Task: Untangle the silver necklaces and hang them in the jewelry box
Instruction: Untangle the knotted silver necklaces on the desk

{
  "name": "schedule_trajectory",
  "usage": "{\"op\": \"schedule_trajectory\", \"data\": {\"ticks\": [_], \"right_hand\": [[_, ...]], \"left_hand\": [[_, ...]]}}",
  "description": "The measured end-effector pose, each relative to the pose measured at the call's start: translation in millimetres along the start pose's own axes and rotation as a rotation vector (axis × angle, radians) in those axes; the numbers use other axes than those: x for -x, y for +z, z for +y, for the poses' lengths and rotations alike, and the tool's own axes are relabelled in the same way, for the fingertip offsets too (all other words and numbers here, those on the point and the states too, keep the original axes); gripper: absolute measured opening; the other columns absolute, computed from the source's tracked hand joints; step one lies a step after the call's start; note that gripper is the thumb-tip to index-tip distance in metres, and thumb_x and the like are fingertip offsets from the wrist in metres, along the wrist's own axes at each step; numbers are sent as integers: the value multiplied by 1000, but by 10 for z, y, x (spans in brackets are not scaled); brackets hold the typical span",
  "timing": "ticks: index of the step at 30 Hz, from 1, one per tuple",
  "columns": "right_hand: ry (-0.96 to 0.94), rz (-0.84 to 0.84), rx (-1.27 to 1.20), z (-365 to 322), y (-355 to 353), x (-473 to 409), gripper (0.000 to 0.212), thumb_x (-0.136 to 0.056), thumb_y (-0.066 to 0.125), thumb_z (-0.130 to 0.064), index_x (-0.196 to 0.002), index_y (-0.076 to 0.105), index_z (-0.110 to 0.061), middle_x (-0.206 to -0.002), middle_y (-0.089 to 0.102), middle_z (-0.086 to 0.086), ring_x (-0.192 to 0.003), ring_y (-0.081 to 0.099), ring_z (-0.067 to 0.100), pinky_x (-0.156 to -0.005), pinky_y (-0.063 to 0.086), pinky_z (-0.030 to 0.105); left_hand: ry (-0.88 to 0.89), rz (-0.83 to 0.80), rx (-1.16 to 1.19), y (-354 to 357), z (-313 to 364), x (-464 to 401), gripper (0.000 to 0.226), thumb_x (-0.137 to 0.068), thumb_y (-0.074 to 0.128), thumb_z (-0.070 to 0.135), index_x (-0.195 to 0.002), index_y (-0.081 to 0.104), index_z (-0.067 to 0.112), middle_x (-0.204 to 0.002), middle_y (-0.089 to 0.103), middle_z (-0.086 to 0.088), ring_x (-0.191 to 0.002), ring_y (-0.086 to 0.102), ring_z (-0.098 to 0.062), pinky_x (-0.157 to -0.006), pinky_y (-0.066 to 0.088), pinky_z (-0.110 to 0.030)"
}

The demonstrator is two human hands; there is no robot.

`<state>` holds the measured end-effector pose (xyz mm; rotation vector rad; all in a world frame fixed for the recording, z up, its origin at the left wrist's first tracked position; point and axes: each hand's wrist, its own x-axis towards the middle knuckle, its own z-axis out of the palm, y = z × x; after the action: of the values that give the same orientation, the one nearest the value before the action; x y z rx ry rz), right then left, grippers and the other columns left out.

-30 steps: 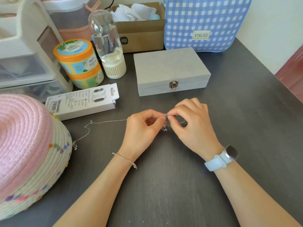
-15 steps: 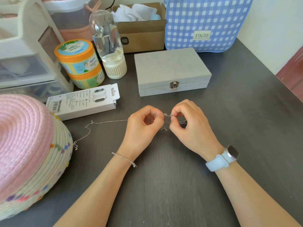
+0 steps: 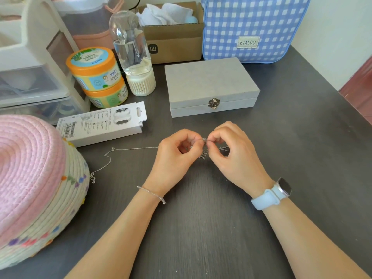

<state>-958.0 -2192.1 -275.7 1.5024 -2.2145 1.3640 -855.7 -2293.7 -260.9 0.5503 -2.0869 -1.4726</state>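
One dark woodgrain table, cream wall

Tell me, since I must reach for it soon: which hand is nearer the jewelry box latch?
Right. The right hand sits just below the latch; the left hand lies further left.

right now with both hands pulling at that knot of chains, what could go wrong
Both the left hand and the right hand pinch the tangled silver necklaces close together; pulling apart could tighten the knot or snap a fine link. One loose chain end trails left toward the woven basket, where it might catch if dragged. The jewelry box is latched shut, so a freed necklace may have to be set down and could re-tangle.
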Motion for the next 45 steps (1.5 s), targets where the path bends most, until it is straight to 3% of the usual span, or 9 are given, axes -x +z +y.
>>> {"op": "schedule_trajectory", "data": {"ticks": [7, 14, 18, 26, 34, 36, 39, 45], "right_hand": [[79, 77, 115, 33, -63, -24, 13, -76, 43, -23, -77, 51, -13, -82, 48, -6, -74, 45, 11, -65, 42, 32], [46, 15, -11, -6, -91, -1, 7, -71, 44, -22, -71, 47, -16, -81, 49, -5, -75, 48, 16, -64, 44, 36], [99, 128, 2, 5, -95, -15, 15, -77, 46, -24, -80, 55, -13, -85, 52, -7, -76, 51, 16, -69, 45, 35], [-40, 37, 12, -5, 5, 2, 18, -82, 52, -22, -79, 64, -9, -83, 56, 1, -79, 52, 18, -70, 44, 35], [-22, 33, 7, 3, -34, -14, 18, -81, 50, -22, -77, 60, -8, -84, 48, -8, -78, 52, 18, -68, 46, 35], [6, 15, -36, 4, -25, -11, 18, -82, 49, -22, -78, 59, -8, -85, 48, -8, -79, 50, 12, -70, 45, 31], [31, -4, -55, 24, -12, -6, 19, -82, 47, -24, -79, 59, -10, -86, 48, -9, -79, 50, 11, -71, 44, 29], [-8, -34, -20, 50, -18, -14, 20, -84, 47, -24, -78, 60, -10, -85, 48, -10, -79, 53, 19, -71, 47, 42]], "left_hand": [[-37, 32, 54, -14, 23, -1, 27, -85, 58, 1, -66, 56, 20, -57, 52, 16, -56, 43, -3, -56, 36, -11], [-85, 137, 173, -19, 32, -33, 27, -85, 56, -1, -68, 58, 19, -57, 57, 16, -55, 48, -2, -59, 41, -11], [-71, 99, 171, -24, 31, -29, 26, -86, 57, 1, -69, 60, 20, -59, 58, 16, -56, 49, -1, -60, 42, -12], [-30, 6, 97, -8, 8, -4, 23, -86, 59, 3, -71, 60, 20, -59, 55, 16, -56, 45, -2, -57, 39, -14], [58, 128, -122, 35, -39, -2, 16, -81, 62, 13, -70, 58, 25, -69, 57, 11, -62, 50, -4, -62, 42, -16], [98, 192, -222, 37, -60, -8, 5, -78, 58, 27, -72, 59, 28, -75, 59, 15, -73, 54, -5, -72, 45, -22], [226, 270, -402, 34, -108, -12, 21, -77, 55, 37, -89, 67, 27, -91, 56, 20, -94, 49, -6, -86, 41, -33], [453, 274, -566, 29, -135, -29, 13, -80, 62, 30, -79, 72, 22, -80, 62, 8, -89, 46, -10, -80, 25, -25]]}}
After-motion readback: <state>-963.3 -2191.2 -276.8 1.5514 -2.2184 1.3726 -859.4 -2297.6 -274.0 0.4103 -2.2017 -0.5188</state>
